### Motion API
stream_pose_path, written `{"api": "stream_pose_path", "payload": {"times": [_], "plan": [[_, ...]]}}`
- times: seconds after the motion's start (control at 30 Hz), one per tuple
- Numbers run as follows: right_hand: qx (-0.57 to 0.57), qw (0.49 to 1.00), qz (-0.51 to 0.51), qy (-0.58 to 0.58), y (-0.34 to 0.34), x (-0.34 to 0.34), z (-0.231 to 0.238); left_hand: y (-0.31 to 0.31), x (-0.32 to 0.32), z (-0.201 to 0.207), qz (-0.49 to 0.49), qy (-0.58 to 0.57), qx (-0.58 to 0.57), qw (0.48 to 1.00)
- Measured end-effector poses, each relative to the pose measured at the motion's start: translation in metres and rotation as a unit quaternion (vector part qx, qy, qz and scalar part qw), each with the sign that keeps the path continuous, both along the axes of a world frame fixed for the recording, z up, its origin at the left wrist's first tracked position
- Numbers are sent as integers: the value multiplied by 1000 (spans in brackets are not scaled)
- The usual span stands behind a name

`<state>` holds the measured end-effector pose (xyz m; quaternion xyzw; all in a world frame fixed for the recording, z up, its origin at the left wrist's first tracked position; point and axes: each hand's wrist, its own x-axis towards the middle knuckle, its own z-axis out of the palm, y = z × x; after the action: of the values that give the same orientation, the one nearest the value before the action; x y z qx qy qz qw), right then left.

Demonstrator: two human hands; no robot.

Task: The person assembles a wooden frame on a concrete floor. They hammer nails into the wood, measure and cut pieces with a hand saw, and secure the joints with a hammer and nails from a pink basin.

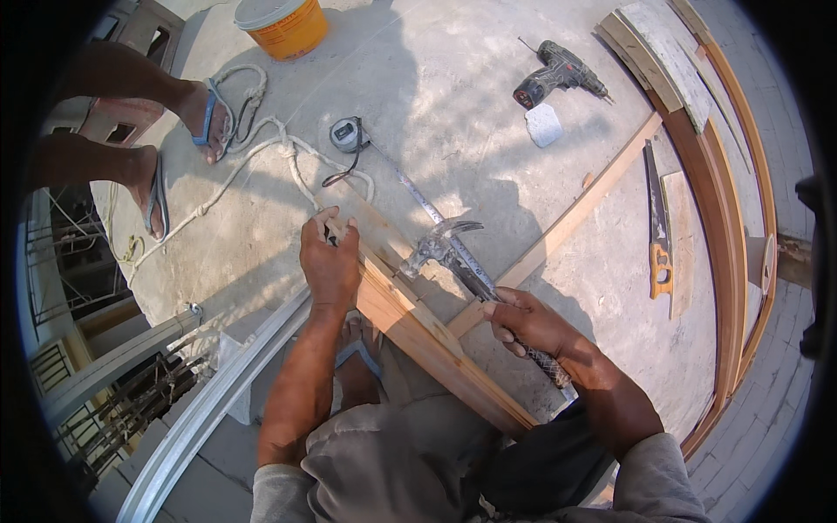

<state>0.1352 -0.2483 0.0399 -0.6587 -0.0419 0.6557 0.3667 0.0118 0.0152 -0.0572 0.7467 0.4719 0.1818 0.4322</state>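
I am monitoring apparent nailing: the right hand (527, 324) is gripping the hammer (474, 281) beside the timber (427, 340), the left hand (331, 266) is resting on its far end, contents indeterminable, the next strike likely requiring alignment.

Tape measure (346, 134) left of hammer (466, 277), saw (658, 209) right.

Streaked tan is shown by the timber (418, 327) beside the left hand (331, 268); silver-grey is seen on the hammer head (432, 248) beyond the right hand (529, 324).
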Motion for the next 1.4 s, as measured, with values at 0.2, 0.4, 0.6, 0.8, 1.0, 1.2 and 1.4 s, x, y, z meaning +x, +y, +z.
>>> {"api": "stream_pose_path", "payload": {"times": [0.2,0.4,0.6,0.8,1.0,1.2,1.4], "plan": [[-8,990,-97,-107,-28,9,9,-3,-1,1,5,-18,9,1000],[32,986,-124,-108,-41,-27,5,-3,-1,4,-21,10,22,999],[-46,992,-20,-114,-50,-10,10,-27,-3,15,-65,64,89,992],[-8,994,-111,-23,-40,4,23,-28,1,20,-76,102,79,989],[-35,969,-237,66,-40,-13,-3,-28,1,17,-63,95,61,992],[-38,981,-187,26,-56,-6,21,-26,1,17,-69,73,45,994],[24,857,-487,-165,-45,37,32,-27,-1,14,-63,66,42,995]]}}
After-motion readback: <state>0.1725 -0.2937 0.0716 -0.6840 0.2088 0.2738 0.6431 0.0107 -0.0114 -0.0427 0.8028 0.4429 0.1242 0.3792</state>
